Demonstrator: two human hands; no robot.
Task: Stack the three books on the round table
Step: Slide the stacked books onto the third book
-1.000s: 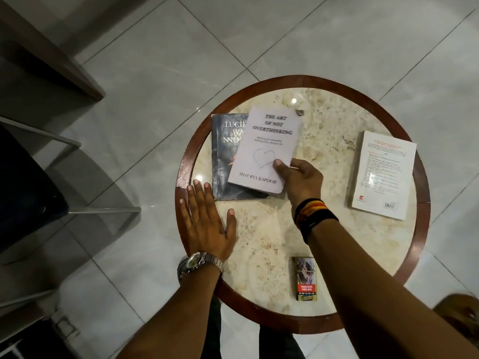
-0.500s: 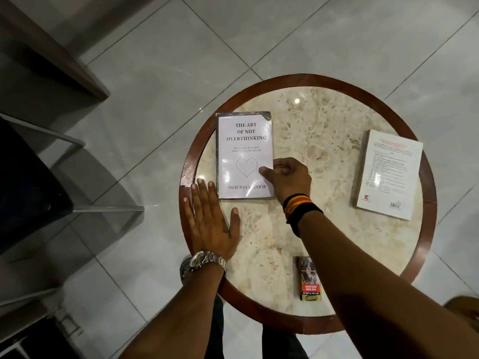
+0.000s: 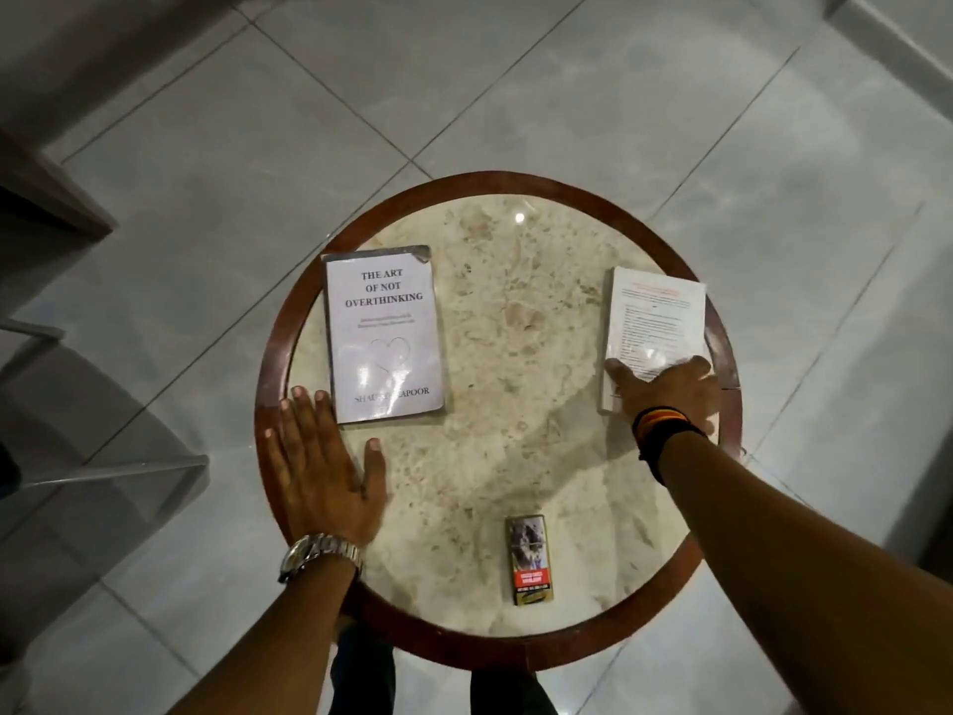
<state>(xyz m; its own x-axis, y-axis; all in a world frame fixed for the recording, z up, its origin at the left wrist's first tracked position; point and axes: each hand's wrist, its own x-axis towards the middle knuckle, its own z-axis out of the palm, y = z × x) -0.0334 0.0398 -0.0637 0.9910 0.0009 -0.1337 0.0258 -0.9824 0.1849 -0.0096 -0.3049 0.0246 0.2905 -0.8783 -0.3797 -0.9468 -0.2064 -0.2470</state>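
Note:
On the left of the round marble table (image 3: 515,353) lies a white book titled "The Art of Not Overthinking" (image 3: 384,332). It rests squarely on a dark book (image 3: 424,254), of which only a thin edge and a corner show. A third book (image 3: 657,312), white with its back cover up, lies near the table's right rim. My left hand (image 3: 322,467) rests flat on the table just below the stacked pair, fingers apart. My right hand (image 3: 665,389) lies blurred over the near end of the right book, fingers spread, thumb at its left edge.
A small cigarette pack (image 3: 531,559) lies near the table's front edge. A dark chair with metal legs (image 3: 103,472) stands at the left, and a wooden furniture corner (image 3: 46,209) sits above it. Pale floor tiles surround the table.
My right hand set the white titled book squarely on the dark book, let go, and moved right onto the third book. The left hand stayed flat.

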